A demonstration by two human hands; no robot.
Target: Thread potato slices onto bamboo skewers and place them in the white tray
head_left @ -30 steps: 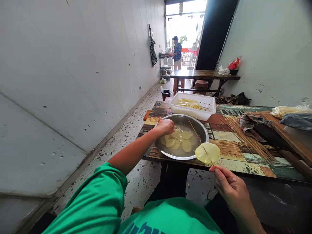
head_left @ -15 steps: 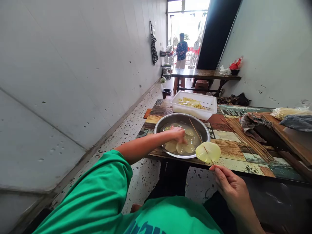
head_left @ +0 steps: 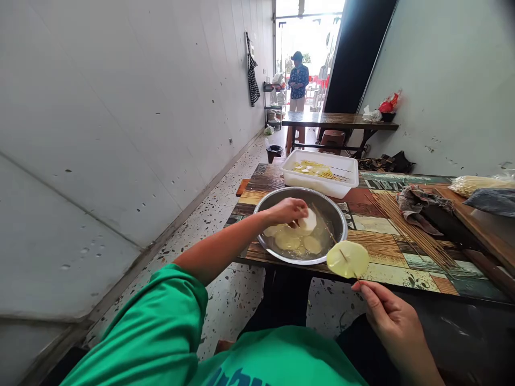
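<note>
Far left: pale wall [head_left: 120, 107], smooth, pitted with small chips; speckled floor [head_left: 237, 289] along its foot. Checked cloth apron [head_left: 253, 83] hangs farther down it. Your left hand [head_left: 290, 210] is over the bowl [head_left: 336, 220], fingers curled, nearly closed, pinching a loose slice [head_left: 308, 220], flat, round, pale. Bowl is shiny metal, round, rolled rim, cloudy water; more wet slices [head_left: 287, 239] sit in it, thin stick [head_left: 325, 222] leaning inside. Behind: person [head_left: 298, 80] standing by the bright doorway; white plastic tub [head_left: 319, 185], rectangular, skewered yellowish slices inside. Dark far table [head_left: 338, 119] beyond. Right of bowl: skewered slice [head_left: 354, 258], glossy, pierced by a thin skewer [head_left: 358, 277]; your right hand [head_left: 388, 311] pinches the skewer's lower end, fingers folded. Table [head_left: 386, 242] has a patchwork wood-print top. On it: bundle of thin sticks [head_left: 410, 230], crumpled rag [head_left: 422, 206], wooden board [head_left: 478, 225] at far right.
</note>
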